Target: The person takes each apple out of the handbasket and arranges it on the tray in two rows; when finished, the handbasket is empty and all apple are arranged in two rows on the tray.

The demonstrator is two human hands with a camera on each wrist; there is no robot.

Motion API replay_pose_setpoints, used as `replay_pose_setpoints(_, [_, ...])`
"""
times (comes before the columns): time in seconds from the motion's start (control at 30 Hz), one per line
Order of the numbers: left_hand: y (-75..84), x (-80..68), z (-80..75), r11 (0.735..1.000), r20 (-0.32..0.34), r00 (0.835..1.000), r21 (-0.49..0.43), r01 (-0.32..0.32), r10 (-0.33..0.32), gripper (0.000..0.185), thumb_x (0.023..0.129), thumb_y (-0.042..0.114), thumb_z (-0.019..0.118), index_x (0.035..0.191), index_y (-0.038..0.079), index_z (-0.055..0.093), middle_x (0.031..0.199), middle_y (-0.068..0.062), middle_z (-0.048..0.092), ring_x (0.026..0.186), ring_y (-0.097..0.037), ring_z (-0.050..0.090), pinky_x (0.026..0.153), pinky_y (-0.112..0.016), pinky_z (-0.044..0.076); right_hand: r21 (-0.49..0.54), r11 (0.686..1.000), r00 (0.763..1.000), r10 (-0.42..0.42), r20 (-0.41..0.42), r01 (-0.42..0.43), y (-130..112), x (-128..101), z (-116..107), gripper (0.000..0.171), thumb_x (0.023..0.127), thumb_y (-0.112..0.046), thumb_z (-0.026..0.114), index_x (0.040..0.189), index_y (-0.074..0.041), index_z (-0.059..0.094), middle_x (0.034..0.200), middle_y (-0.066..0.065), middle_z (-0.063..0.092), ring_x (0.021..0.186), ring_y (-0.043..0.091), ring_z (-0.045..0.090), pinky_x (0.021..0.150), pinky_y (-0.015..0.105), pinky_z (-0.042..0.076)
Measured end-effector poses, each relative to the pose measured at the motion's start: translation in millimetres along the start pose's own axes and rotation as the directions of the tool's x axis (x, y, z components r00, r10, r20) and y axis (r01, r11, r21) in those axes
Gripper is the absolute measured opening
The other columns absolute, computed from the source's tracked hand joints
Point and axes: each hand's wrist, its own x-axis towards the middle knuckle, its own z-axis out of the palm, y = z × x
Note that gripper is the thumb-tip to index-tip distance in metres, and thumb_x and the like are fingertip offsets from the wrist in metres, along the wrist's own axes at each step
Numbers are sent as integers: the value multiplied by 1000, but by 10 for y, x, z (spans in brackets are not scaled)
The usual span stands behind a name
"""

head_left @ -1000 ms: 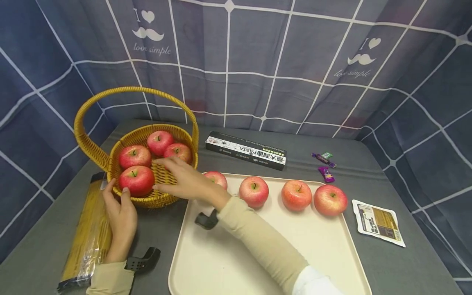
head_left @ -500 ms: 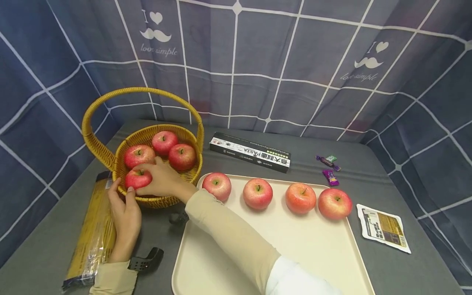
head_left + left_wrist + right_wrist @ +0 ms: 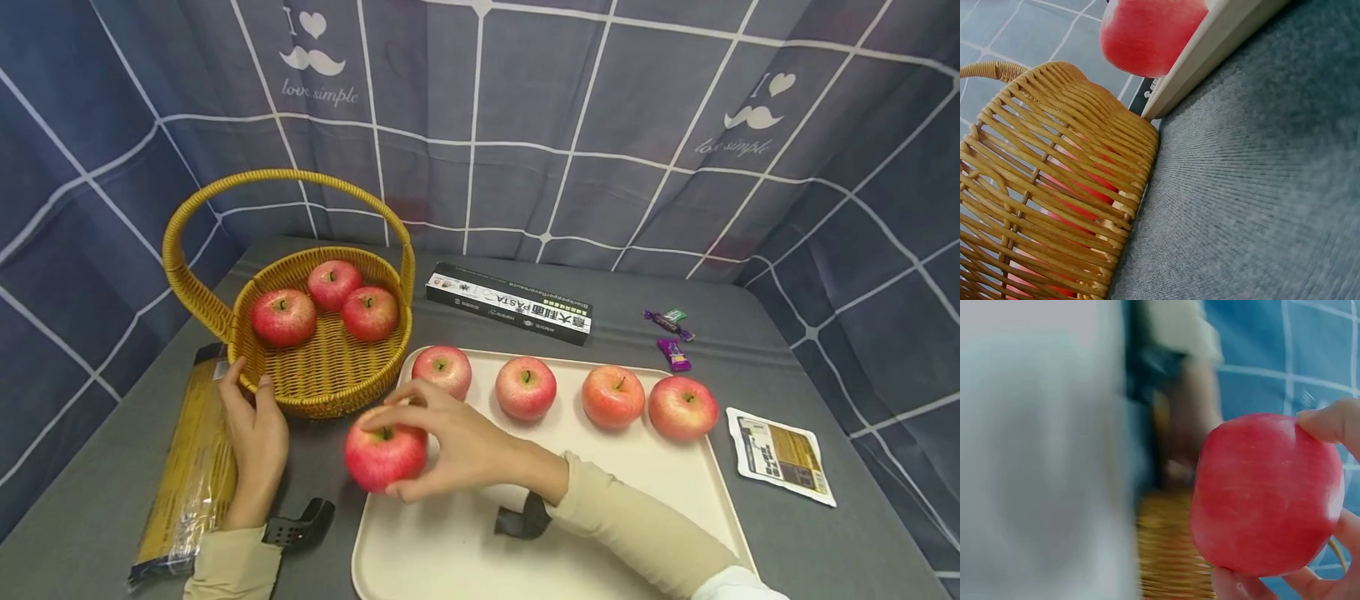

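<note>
My right hand [image 3: 465,442] holds a red apple [image 3: 1266,500] between thumb and fingers, over the left edge of the cream tray [image 3: 442,558] in the head view. In the right wrist view, fingertips grip that apple above and below. My left hand [image 3: 257,442] rests against the near left rim of the yellow wicker basket [image 3: 326,383], fingers fairly straight, thumb tip at the rim. Three apples, one being the left apple [image 3: 283,317], sit toward the back inside the basket. Along the tray's far side stand several apples, among them an orange-red apple [image 3: 612,397].
A black pasta box [image 3: 510,302] lies behind the tray. Wrapped candies [image 3: 673,354] and a white-and-brown pouch [image 3: 780,456] are on the right. A long yellow packet [image 3: 183,475] lies beside my left forearm. The basket's tall handle [image 3: 288,176] arches above it.
My right hand reached into the basket, took hold of the front apple, and carried it out toward the right and nearer to me. My left hand stays at the basket's rim.
</note>
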Motion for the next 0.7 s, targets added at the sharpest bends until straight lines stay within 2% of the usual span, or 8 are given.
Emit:
replay_pose_setpoints(0.17, [6,2,-11,1000,2,1000,8,6,-6,44,95,17,37,136,2,30,140,-18,33,130,-24,28,107,-34,20,-101,991,994,-87,63,93,76,-455,219,62,63,-36,75,120,-35,50,121,-9,40,112,2,39,83,13,38])
replay_pose_setpoints(0.3, [1,-5,0,1000,6,1000,9,7,-7,44,95,18,37,136,2,29,141,-18,32,131,-24,27,108,-34,19,-189,969,987,-155,48,161,113,-626,316,63,63,-39,72,121,-33,48,122,-6,40,112,5,39,85,14,38])
replay_pose_setpoints(0.37, [3,-5,-1,1000,3,1000,4,8,-8,44,95,17,36,136,2,29,140,-18,32,131,-24,27,108,-33,20,-217,961,985,-166,37,170,103,-638,305,65,65,-47,71,124,-34,45,124,-4,39,113,6,40,87,18,38])
replay_pose_setpoints(0.5, [12,-3,-4,1000,-3,1000,3,5,-5,44,95,17,36,135,1,29,140,-18,32,130,-25,28,107,-31,21,-257,959,993,-119,18,119,31,-505,129,68,72,-60,63,131,-33,41,133,-2,37,118,10,40,95,28,38])
replay_pose_setpoints(0.6, [8,-4,0,1000,-6,1000,8,3,-3,44,95,16,36,135,1,29,140,-19,32,130,-24,28,108,-32,20,-257,965,997,-70,-42,57,-34,-249,-69,63,79,-54,59,133,-29,40,135,-2,37,122,11,40,98,30,37])
replay_pose_setpoints(0.7, [-2,-8,12,1000,-5,1000,-2,9,-9,44,95,16,35,136,2,29,141,-18,31,131,-23,26,109,-33,19,-296,954,992,-79,-94,48,-59,109,-232,58,82,-47,58,133,-25,40,133,-1,40,120,11,41,98,31,37])
